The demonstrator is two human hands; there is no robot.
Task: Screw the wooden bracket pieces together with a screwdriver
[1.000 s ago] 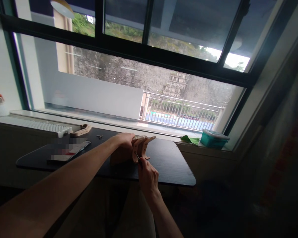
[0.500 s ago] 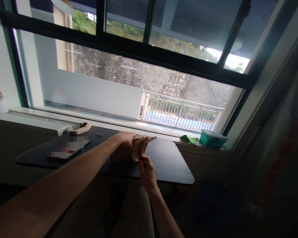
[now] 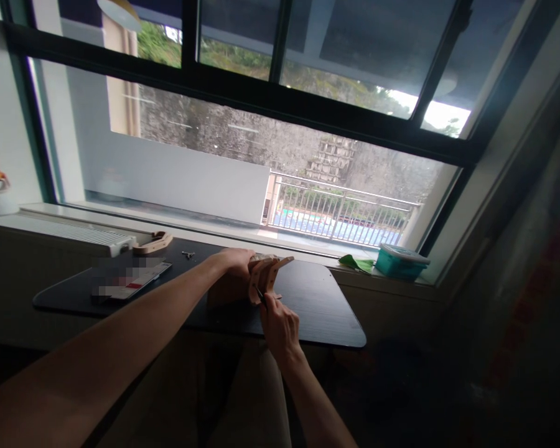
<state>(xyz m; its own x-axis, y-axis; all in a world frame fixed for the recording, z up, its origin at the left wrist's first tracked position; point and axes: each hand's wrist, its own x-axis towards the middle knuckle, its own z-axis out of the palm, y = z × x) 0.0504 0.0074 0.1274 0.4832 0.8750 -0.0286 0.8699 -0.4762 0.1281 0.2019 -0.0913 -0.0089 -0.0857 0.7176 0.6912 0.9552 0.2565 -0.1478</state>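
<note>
A light wooden model (image 3: 264, 277) stands upright on the black tabletop (image 3: 317, 308) near its front edge. My left hand (image 3: 236, 261) is closed over the top and left side of the wooden model, holding it steady. My right hand (image 3: 279, 323) is closed on a thin dark tool (image 3: 260, 296). The tool's tip touches the lower right part of the wooden model. Much of the model is hidden behind my left hand.
A curved wooden piece (image 3: 152, 244) and a small screw (image 3: 187, 254) lie at the table's back left, beside a flat booklet (image 3: 130, 278). A teal box (image 3: 399, 261) and a green leaf (image 3: 356, 263) rest on the windowsill at the right.
My right hand has shifted a little around the tool at the model's lower edge. My left hand and the model stay in place.
</note>
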